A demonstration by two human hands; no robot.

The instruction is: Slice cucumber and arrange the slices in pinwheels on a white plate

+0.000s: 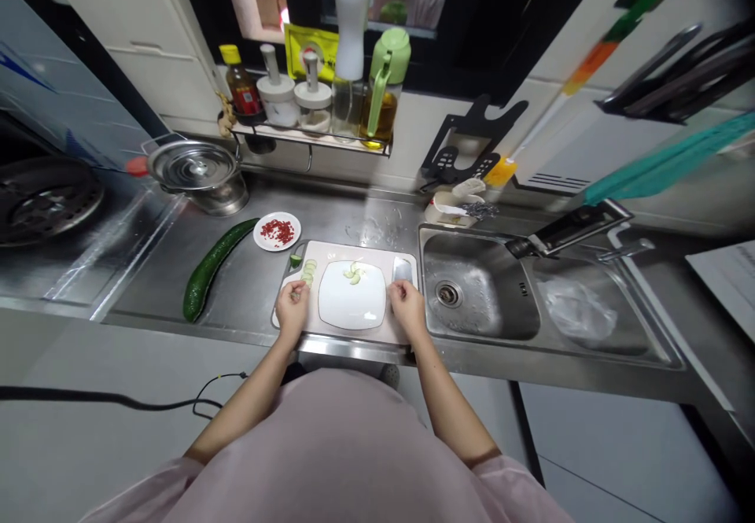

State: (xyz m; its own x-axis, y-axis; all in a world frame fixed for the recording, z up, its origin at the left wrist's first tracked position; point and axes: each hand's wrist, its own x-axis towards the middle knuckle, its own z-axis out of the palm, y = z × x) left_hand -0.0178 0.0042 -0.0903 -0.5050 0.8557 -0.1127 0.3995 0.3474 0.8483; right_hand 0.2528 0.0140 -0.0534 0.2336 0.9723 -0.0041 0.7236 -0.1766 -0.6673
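A white plate (pixel 352 307) with a thin dark rim lies on a pale cutting board (pixel 330 252). A few pale green cucumber slices (pixel 355 274) overlap near its far side. To the left of the plate, my left hand (pixel 293 307) is pinched closed just below a row of cucumber slices (pixel 308 270); what its fingertips hold is too small to make out. Beside the plate's right edge my right hand (pixel 408 307) has its fingers curled together, their contents hidden. Just beyond it lies a wide knife blade (pixel 403 269). A cucumber end piece (pixel 296 259) rests at the board's far left corner.
Left of the board are a long green cucumber (pixel 215 267) and a small plate (pixel 257 235) of chopped red pieces (pixel 277 231). A lidded steel pot (pixel 218 193) stands behind. The sink (pixel 484 295) is on the right. Bottles and jars fill a wall rack (pixel 312 136).
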